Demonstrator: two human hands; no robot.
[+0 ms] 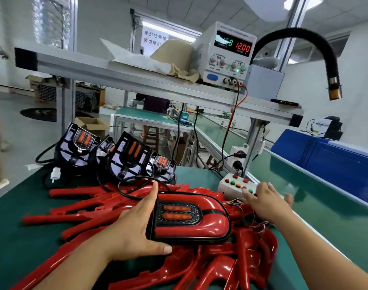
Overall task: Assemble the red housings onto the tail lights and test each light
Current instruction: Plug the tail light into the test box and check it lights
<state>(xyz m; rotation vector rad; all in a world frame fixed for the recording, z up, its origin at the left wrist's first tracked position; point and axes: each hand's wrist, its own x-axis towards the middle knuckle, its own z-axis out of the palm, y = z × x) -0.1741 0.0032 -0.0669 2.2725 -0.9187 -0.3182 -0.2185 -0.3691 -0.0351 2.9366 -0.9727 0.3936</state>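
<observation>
- I judge this to be the test step. My left hand [132, 229] grips the glossy red-housed tail light with amber lenses [191, 216], thumb and fingers [152, 195] clamped across its flat end, above the heap of loose red plastic housings [78, 212] on the green tabletop [15, 237].
- My right hand [264, 201] lies flat, its digits straight, on the white box of coloured push-buttons [231, 185].
- Next I should press a button firmly and watch the lenses.

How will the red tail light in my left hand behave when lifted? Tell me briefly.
The glossy red plastic tail light with two orange lenses is a moulded shell, so probably stiff and fairly light. Its shiny surface looks slippery; the left hand spans its end. The black cable looped behind it may drag or snag.
</observation>
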